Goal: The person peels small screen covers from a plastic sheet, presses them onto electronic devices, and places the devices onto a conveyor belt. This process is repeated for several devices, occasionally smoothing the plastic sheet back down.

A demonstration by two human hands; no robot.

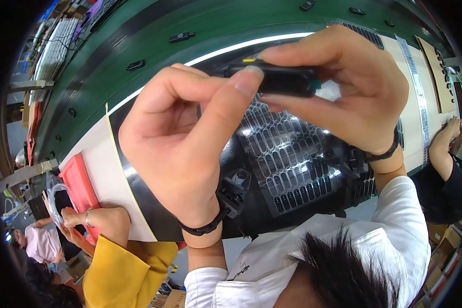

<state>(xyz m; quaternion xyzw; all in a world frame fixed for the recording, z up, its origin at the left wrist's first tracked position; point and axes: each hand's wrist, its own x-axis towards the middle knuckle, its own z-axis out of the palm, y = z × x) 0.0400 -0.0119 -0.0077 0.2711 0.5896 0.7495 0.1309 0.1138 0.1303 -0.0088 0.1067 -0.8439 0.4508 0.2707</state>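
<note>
Up close in front of me, both hands hold a small black oblong device (287, 83) with a yellow mark on top and a green bit at its right end. My left hand (177, 120) pinches its left end between thumb and fingers, the thumb on the near face. My right hand (362, 87) grips the right part, with fingers above and below it. Beneath my hands a clear sheet of oval stickers (272, 138) lies on a black mat (159, 192). Dark ovals fill its near rows, while the others look like bare outlines.
A green conveyor belt (241, 25) runs along the far side, with several black devices (181, 37) spaced on it. To the left, a co-worker in yellow has hands by a red tray (82, 182). Another person's arm (443, 143) rests at the right, near a brown board (436, 77).
</note>
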